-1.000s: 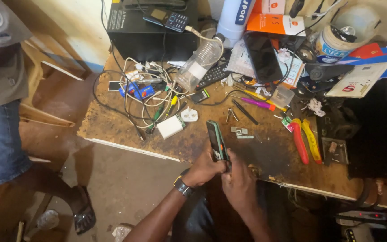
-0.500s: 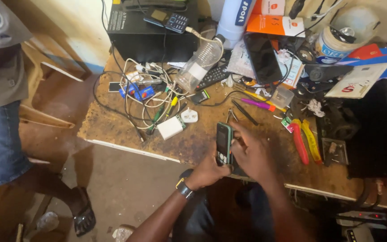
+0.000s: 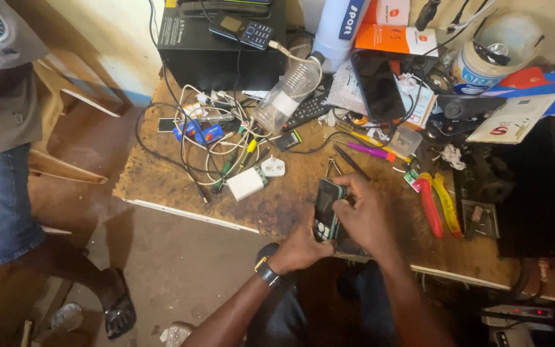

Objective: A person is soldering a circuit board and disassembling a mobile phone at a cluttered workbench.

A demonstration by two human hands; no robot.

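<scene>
Here the left hand [image 3: 300,247] cups the small keypad phone [image 3: 326,210] from below over the table [image 3: 162,186] edge w/ the right hand [image 3: 367,215] pinching its top, prob. light, stiff, slick plastic, best gripped by its long sides.

Bare forearms, no sleeves; a dark wristwatch [image 3: 266,268] with gold-coloured case on the left wrist.

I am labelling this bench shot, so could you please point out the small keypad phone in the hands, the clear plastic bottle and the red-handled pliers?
keypad phone [image 3: 326,207], head view, on its dark upper face.
clear plastic bottle [image 3: 285,96], head view, on its ribbed body.
red-handled pliers [image 3: 430,207], head view, on the red handle.
</scene>
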